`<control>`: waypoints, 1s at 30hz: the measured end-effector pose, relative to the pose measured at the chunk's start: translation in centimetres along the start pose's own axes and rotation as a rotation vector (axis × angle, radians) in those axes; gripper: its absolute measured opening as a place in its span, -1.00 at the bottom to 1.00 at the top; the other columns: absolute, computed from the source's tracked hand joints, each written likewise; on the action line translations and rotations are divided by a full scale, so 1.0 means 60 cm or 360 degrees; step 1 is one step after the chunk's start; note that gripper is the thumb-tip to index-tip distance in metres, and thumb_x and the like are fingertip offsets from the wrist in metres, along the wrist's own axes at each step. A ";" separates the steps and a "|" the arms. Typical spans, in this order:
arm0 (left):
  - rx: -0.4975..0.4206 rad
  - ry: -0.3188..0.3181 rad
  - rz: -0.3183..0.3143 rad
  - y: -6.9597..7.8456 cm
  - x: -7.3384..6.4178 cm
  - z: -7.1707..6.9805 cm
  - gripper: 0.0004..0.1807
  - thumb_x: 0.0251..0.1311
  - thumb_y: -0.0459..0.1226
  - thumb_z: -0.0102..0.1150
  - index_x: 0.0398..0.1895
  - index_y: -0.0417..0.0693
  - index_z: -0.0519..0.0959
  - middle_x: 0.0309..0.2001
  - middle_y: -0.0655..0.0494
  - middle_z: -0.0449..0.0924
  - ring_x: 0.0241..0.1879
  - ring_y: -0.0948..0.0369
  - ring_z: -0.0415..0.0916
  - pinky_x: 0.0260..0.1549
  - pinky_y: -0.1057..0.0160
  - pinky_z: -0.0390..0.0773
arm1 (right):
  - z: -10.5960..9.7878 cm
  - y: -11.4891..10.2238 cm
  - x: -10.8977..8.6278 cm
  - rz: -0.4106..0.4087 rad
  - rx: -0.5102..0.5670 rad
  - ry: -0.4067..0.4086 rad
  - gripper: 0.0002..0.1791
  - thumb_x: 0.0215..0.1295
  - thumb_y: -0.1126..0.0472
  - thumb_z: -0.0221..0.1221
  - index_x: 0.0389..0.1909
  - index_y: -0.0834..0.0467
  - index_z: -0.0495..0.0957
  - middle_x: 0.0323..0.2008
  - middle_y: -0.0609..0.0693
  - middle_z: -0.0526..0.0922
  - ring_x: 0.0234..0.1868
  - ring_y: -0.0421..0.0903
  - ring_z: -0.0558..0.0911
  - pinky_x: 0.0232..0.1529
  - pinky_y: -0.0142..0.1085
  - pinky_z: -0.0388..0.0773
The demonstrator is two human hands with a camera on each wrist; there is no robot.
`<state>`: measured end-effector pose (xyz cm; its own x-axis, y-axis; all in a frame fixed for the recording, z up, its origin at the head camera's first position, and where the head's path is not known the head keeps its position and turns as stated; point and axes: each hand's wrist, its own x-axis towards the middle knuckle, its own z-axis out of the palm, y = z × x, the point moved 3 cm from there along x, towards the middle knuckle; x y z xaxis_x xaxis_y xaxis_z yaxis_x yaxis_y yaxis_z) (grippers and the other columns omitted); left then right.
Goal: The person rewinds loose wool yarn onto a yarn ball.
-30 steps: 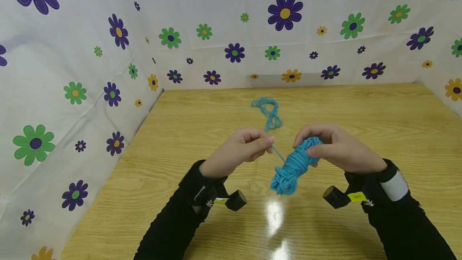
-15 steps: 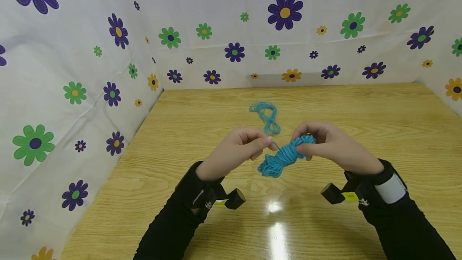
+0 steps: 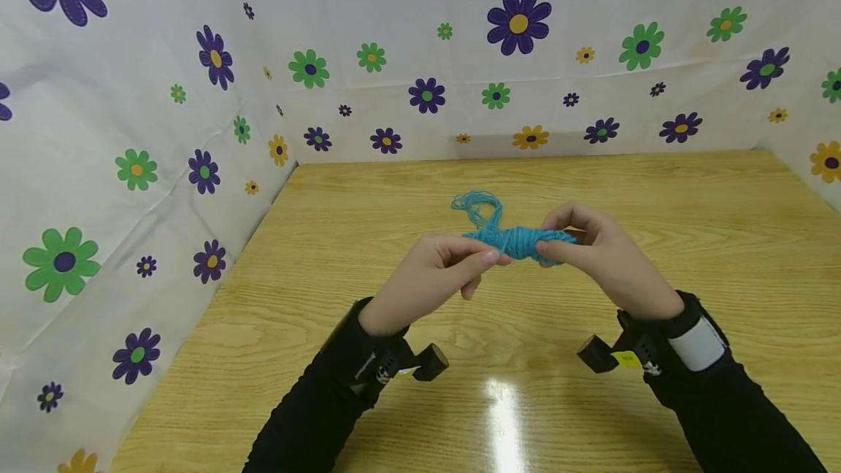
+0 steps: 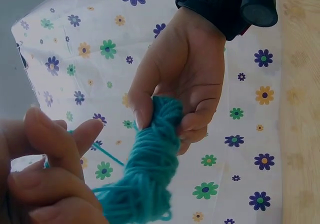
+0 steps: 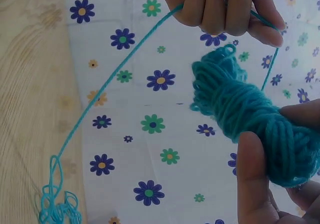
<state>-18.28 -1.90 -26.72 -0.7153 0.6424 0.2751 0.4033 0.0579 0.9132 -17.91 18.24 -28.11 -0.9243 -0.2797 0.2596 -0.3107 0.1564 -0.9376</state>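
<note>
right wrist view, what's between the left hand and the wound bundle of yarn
In the right wrist view, a single blue strand runs from the left hand down to the wound bundle; flowered cloth shows behind it.

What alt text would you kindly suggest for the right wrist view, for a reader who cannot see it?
A right hand grips a wound bundle of blue-green yarn, while the left hand above holds a strand that slopes down to loose loops on a wooden table. Flower-printed cloth fills the background.
</note>
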 end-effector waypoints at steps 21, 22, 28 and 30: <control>0.0075 -0.0082 0.0071 -0.010 0.009 0.018 -0.75 0.35 -0.40 -0.09 -0.30 -0.32 0.61 -0.72 0.09 0.38 -0.44 0.26 0.51 -0.37 0.31 0.44 | -0.003 -0.009 -0.001 -0.0141 0.1325 -0.0001 -0.87 0.39 0.40 -0.11 -0.21 0.25 0.41 -0.29 0.05 0.51 -0.28 -0.10 0.59 -0.17 -0.35 0.57; 0.0069 -0.0081 0.0068 -0.011 0.010 0.018 -0.75 0.36 -0.40 -0.10 -0.34 -0.32 0.60 -0.73 0.08 0.38 -0.36 0.26 0.55 -0.32 0.31 0.46 | -0.004 -0.009 -0.001 -0.0140 0.1351 -0.0005 -0.87 0.40 0.39 -0.11 -0.21 0.25 0.41 -0.29 0.05 0.50 -0.28 -0.10 0.59 -0.18 -0.36 0.57; 0.0063 -0.0072 0.0009 -0.013 0.011 0.016 -0.72 0.38 -0.35 -0.11 -0.39 -0.30 0.57 -0.69 0.05 0.42 -0.41 0.18 0.51 -0.36 0.28 0.36 | -0.010 -0.008 -0.006 -0.0191 0.1507 -0.0131 -0.85 0.42 0.35 -0.15 -0.15 0.25 0.39 -0.24 0.08 0.46 -0.29 -0.09 0.55 -0.17 -0.39 0.55; 0.0071 -0.0063 -0.0014 -0.014 0.010 0.013 -0.71 0.39 -0.33 -0.11 -0.32 -0.30 0.60 -0.67 0.04 0.42 -0.56 0.15 0.39 -0.41 0.27 0.32 | -0.011 -0.008 -0.007 -0.0213 0.1553 -0.0187 -0.84 0.42 0.35 -0.15 -0.12 0.25 0.38 -0.23 0.08 0.46 -0.28 -0.08 0.54 -0.16 -0.38 0.55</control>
<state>-18.62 -0.95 -27.57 -0.6963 0.6713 0.2542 0.4228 0.0974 0.9010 -17.51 18.92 -27.60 -0.8506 -0.3386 0.4023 -0.0435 -0.7172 -0.6955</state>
